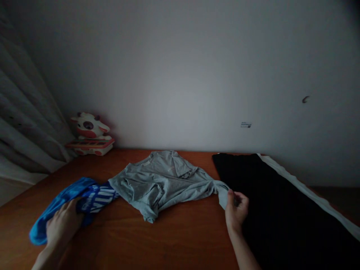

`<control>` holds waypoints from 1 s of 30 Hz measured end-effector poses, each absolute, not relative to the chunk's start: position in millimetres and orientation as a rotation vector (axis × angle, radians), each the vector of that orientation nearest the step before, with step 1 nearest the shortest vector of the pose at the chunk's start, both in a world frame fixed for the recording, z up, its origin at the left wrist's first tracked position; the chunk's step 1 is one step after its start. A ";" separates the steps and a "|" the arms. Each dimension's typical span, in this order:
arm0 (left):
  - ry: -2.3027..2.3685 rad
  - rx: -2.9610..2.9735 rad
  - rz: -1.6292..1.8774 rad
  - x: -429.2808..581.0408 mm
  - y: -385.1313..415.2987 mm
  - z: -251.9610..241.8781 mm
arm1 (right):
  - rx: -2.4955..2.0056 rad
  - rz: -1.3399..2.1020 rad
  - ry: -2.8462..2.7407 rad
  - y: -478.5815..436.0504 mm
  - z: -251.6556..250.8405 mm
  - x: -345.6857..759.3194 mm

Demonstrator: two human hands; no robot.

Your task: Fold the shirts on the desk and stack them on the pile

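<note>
A crumpled grey T-shirt (174,183) lies across the middle of the wooden table, its collar toward the wall. My right hand (236,210) pinches one corner of it and draws the cloth out in a twisted strip to the right. At the left, a bunched blue garment (64,195) with white lettering touches the shirt's left side, partly under it. My left hand (65,219) is closed on the blue cloth from above, with its fingertips partly hidden and slightly blurred.
A black cloth with a white edge (270,202) lies spread on the right. In the back left corner stands a cow-shaped toy keyboard (91,135). A pale curtain (25,112) hangs at the left, and a wall (185,75) rises behind the wooden table (168,243).
</note>
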State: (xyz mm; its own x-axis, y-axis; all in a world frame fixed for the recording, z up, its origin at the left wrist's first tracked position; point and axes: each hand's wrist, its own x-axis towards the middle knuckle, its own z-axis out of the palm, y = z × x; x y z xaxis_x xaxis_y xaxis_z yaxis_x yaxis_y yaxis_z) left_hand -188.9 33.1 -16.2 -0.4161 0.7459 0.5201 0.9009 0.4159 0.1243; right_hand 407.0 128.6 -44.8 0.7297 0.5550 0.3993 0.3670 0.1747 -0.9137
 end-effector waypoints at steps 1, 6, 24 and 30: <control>-2.317 -1.341 -0.531 -187.7 32.6 -12.0 | -1.432 0.200 -0.874 129.5 -46.5 404.8; -2.128 -1.596 -0.612 -134.5 34.3 -3.5 | -1.392 0.075 -1.305 135.6 -56.9 391.5; -2.137 -2.337 -0.932 -11.8 103.6 -12.2 | -0.708 0.496 -2.399 26.3 -8.7 371.7; -2.095 -2.655 -0.857 10.3 139.2 -16.0 | -0.961 0.512 -1.948 72.0 -2.3 364.0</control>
